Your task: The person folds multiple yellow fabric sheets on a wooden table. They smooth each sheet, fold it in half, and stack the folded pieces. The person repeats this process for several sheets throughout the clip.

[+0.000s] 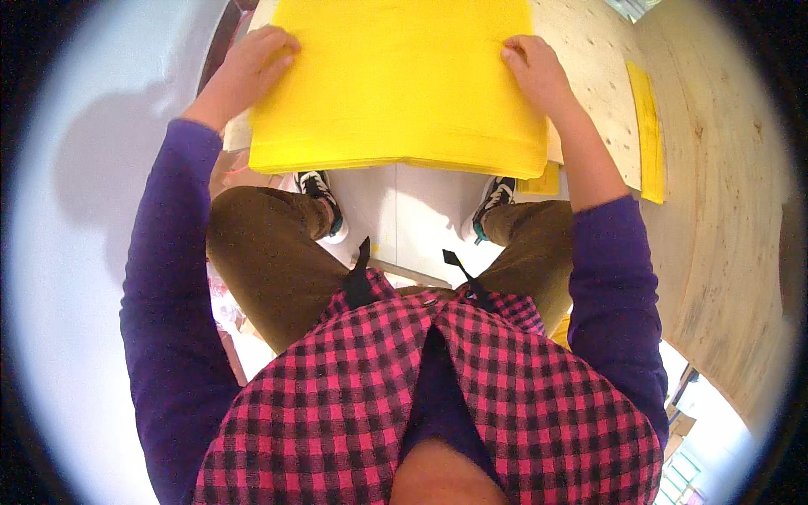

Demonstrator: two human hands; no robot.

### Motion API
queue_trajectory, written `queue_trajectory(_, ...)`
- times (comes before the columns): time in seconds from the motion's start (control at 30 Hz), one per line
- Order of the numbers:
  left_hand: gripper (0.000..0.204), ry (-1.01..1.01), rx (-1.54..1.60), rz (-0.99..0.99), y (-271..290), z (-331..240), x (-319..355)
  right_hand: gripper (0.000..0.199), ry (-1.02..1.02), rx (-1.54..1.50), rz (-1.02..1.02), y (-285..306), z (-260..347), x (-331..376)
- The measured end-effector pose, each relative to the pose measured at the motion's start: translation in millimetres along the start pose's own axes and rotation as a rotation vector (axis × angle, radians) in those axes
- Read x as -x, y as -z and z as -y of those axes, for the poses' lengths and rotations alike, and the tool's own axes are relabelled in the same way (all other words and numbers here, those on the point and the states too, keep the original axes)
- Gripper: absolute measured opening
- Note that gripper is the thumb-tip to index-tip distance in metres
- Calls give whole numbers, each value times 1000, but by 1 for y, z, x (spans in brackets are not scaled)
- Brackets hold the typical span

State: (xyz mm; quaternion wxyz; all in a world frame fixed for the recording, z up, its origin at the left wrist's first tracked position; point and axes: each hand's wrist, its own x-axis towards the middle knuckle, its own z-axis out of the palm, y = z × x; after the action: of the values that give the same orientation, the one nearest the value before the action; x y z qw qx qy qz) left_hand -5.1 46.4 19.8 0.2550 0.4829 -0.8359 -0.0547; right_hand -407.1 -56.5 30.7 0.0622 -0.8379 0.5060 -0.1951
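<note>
A thick stack of yellow sheets [404, 93], which look like cloth, lies in front of me, its near edge jutting out above my feet. The layers show along that front edge, which bends slightly at the middle. At the stack's left side my left hand [259, 66] is closed, thumb and fingertips bent over the edge of the sheets. On the opposite side my right hand [536, 71] is closed in the same way, its fingertips at the right edge. Whether they grip one sheet or several I cannot tell.
Beneath the stack is a pale wooden board [589, 59]. A yellow strip [646, 130] lies on the right, beside a large wooden panel [715, 194]. A pale wall [109, 168] stands close on the left. My shoes [495, 202] rest on the floor below the stack.
</note>
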Motion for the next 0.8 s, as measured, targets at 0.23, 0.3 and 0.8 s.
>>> queue_trajectory(0.23, 16, 28, 25, -67, 11, -13, 42, 30, 148, -64, -25, 23, -7, 32)
queue_trajectory(0.3, 17, 48, 24, -41, 3, -19, 48, 30, 286, -58, -45, 16, -3, 51)
queue_trajectory(0.8, 15, 64, 62, 14, 6, -26, 54, 28, 262, 39, -33, 5, 14, 49)
